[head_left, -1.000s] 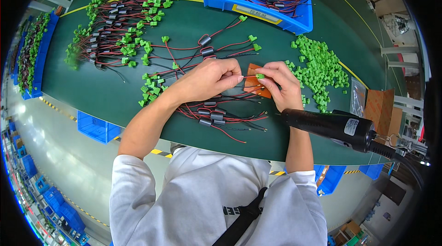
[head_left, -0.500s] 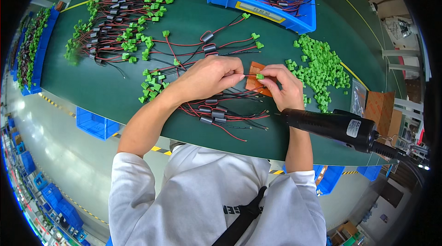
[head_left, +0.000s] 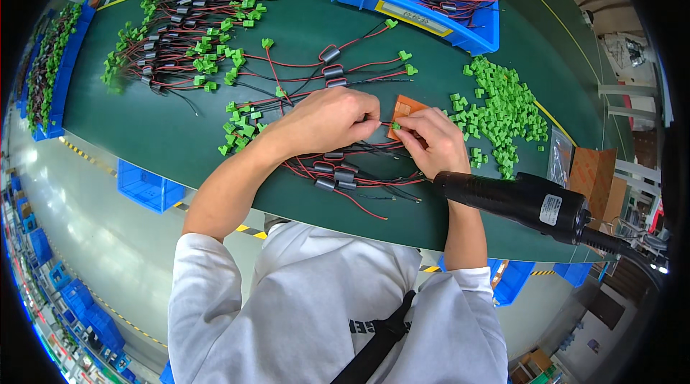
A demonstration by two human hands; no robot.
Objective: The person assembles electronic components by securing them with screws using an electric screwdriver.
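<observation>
My left hand pinches a thin red wire, its fingers closed near the wire's end. My right hand grips a small green terminal connector between thumb and fingertips, where the wire meets it. Just behind the connector lies an orange block on the green table. Beneath and in front of my left hand is a bunch of red and black cables with grey ferrite cores; their bare ends point right. Further cables with green connectors lie beyond that hand.
A black electric screwdriver juts in beside my right wrist. Loose green connectors are heaped at the right. A blue bin of cables stands at the back, and rows of finished-looking cables cover the back left. A clear plastic bag lies far right.
My right hand has shifted slightly left with the green connector, closer to my left fingertips. More of the connector is now covered by its fingers. My left hand stays nearly still.
</observation>
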